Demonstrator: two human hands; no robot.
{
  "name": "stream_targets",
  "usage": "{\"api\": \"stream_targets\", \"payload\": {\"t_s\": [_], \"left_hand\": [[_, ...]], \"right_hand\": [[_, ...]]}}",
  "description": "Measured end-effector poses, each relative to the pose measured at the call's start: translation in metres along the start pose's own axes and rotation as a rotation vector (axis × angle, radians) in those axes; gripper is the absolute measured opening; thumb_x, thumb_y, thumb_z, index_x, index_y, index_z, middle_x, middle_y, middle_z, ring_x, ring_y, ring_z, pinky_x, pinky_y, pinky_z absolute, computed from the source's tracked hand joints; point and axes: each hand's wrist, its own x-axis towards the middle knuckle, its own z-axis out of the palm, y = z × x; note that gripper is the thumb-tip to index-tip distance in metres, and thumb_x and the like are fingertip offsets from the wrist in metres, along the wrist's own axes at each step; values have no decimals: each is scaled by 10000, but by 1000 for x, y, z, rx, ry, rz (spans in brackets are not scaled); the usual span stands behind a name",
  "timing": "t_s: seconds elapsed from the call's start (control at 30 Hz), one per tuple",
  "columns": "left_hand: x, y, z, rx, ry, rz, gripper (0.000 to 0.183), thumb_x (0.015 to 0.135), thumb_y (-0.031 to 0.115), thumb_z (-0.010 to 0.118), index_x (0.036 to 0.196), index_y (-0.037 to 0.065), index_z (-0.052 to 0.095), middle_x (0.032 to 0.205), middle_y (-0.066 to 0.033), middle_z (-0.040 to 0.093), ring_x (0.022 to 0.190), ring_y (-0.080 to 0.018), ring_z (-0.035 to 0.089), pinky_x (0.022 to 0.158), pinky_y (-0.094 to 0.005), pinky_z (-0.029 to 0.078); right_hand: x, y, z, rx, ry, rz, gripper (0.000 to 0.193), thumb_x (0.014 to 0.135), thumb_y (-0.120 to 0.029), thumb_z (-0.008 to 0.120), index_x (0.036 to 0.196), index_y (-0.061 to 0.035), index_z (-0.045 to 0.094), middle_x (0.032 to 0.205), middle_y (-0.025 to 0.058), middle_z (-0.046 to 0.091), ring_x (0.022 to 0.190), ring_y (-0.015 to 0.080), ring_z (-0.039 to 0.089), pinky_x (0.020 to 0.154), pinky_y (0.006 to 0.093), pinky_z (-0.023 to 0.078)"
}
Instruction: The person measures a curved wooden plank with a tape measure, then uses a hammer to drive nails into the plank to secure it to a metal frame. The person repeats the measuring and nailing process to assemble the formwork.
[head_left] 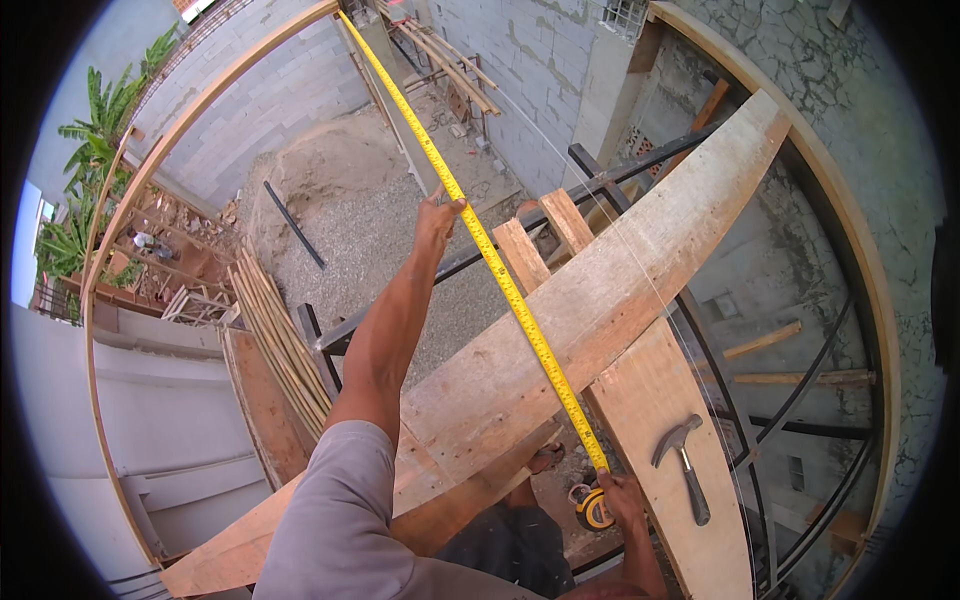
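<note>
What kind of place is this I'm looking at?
Most likely a building site, partly outdoors: there's a bare grey block wall, a heap of sand and gravel, and a yellow tape measure stretched across a wooden plank.

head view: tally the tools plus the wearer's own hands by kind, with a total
Tape measure: 1
Hammer: 1
Hands (left hand, right hand): 2
Total: 4
</note>
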Motion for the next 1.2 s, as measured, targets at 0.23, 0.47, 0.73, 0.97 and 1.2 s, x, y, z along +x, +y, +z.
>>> {"api": "stream_targets", "payload": {"t_s": [0.23,0.47,0.73,0.97,1.2], "left_hand": [[7,-5,-2,2,-1,7,700,822,80,717,1453,36,418,548,29,426,397,-92,323,376,-288,240],[16,-15,3,2,-14,-34,724,817,63,732,1458,21,399,572,31,441,405,-82,310,381,-283,222],[15,-8,11,-33,-7,-29,703,823,36,727,1452,26,411,599,25,459,421,-79,312,382,-275,218],[11,-15,9,-75,-9,-32,694,819,43,728,1441,11,422,619,26,455,427,-79,322,384,-271,230],[13,-17,8,-88,-29,-29,683,832,34,708,1446,6,409,649,-3,530,432,-75,317,381,-268,239]], "right_hand": [[-6,-12,-3,12,-27,13,451,929,-418,605,820,2,726,644,65,621,589,133,574,572,316,447],[-7,-14,-4,-6,-31,67,491,929,-422,572,866,47,699,704,190,646,692,270,645,678,403,475],[-8,-16,-5,-64,-28,4,459,938,-385,542,869,42,698,763,235,649,791,371,649,742,439,474],[-11,-20,-14,-31,-41,-22,483,941,-408,534,843,41,683,730,191,624,737,336,614,749,420,464],[-10,-15,-14,-7,-25,-24,523,930,-450,544,846,48,680,724,198,614,764,314,620,750,421,464]]}}
